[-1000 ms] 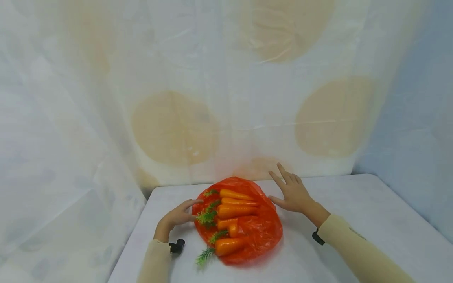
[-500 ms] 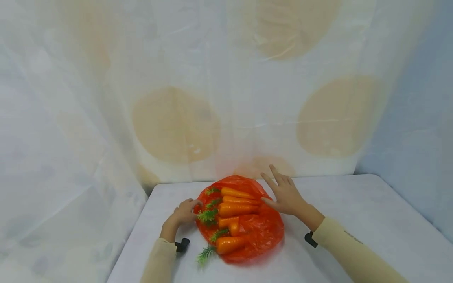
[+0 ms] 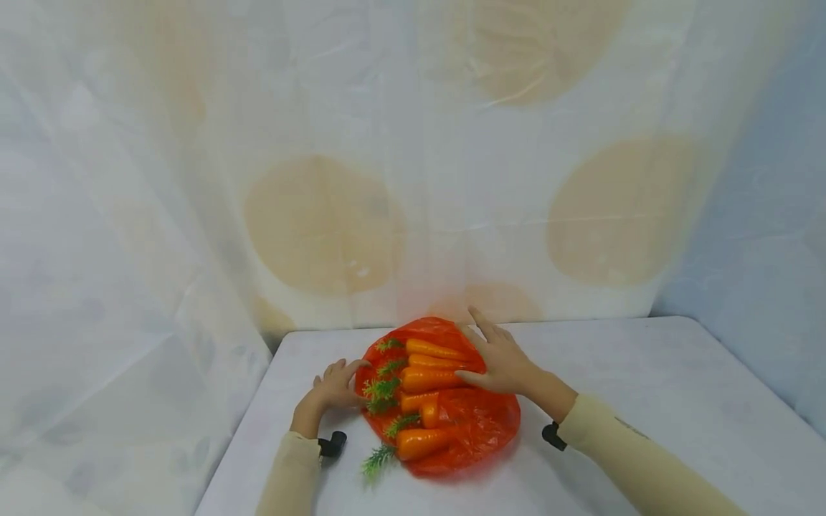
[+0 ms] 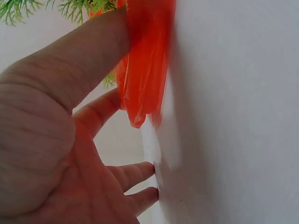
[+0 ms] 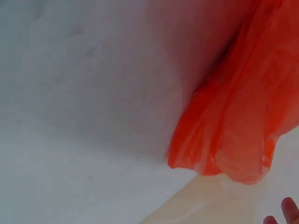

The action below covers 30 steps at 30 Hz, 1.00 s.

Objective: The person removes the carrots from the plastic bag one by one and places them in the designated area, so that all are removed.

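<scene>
Several orange carrots (image 3: pixel 429 378) with green leafy tops (image 3: pixel 381 390) lie in an open red plastic bag (image 3: pixel 480 423) on the table. At the bag's left edge is my left hand (image 3: pixel 332 389), its thumb and index finger apart. The left wrist view shows these two fingers touching the red plastic (image 4: pixel 145 60), while other fingertips meet the table. My right hand (image 3: pixel 506 362) reaches over the bag's right side with fingers spread, its thumb over a carrot; whether it touches is unclear. In the right wrist view only some fingertips (image 5: pixel 288 212) show beside the plastic (image 5: pixel 233 121).
The white table (image 3: pixel 613 387) carries the bag near its middle. Behind it hangs a pale curtain (image 3: pixel 452 143) with tan round spots, and more sheeting closes off the left and right sides. A black wrist device (image 3: pixel 332 444) sits on the left wrist.
My right hand has moved left, from beside the bag to over its right edge. My left hand has shifted slightly right along the bag's left edge. The carrots stay in place.
</scene>
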Available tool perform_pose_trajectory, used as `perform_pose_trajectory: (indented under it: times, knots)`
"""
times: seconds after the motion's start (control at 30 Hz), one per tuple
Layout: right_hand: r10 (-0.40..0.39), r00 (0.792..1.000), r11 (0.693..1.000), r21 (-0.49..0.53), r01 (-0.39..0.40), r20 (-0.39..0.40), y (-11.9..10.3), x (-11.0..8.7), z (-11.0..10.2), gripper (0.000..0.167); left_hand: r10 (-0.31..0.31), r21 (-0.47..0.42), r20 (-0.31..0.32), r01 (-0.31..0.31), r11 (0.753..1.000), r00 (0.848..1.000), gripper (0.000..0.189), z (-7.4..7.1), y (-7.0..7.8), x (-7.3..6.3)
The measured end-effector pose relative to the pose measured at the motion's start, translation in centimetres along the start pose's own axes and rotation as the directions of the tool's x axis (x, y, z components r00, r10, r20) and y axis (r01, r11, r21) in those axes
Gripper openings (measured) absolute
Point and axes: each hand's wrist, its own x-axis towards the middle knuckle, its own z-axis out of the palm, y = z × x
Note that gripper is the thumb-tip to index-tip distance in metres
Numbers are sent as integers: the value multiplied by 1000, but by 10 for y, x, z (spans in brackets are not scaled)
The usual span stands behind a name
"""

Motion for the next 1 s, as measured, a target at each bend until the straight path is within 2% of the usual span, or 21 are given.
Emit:
perform_pose_trajectory:
  times: [0.1,0.23,0.5,0.63,0.8,0.9,1.0]
  knots:
    - [-17,1000,999,31,16,16,-7,2,0,87,0,-5,8,0,1000,1000,75,-1,0,-3]
    - [-1,997,998,62,-4,74,-13,7,5,87,6,-14,17,-6,1000,1000,77,-3,1,-6]
    - [-30,988,992,125,11,153,-27,17,15,91,41,-40,13,-41,998,999,84,-5,-5,-3]
    - [-24,974,988,155,-12,224,-37,19,20,89,77,-46,18,-76,996,997,72,-8,-8,-4]
    - [-50,964,980,200,-3,262,-46,23,28,86,125,-43,9,-124,991,992,49,-7,-10,-5]
    - [-43,959,977,213,-19,281,-48,22,31,88,107,-20,22,-106,994,994,51,-1,-7,-4]
    - [-18,955,976,213,-48,295,-47,19,34,89,91,12,34,-92,996,995,61,5,-4,-2]
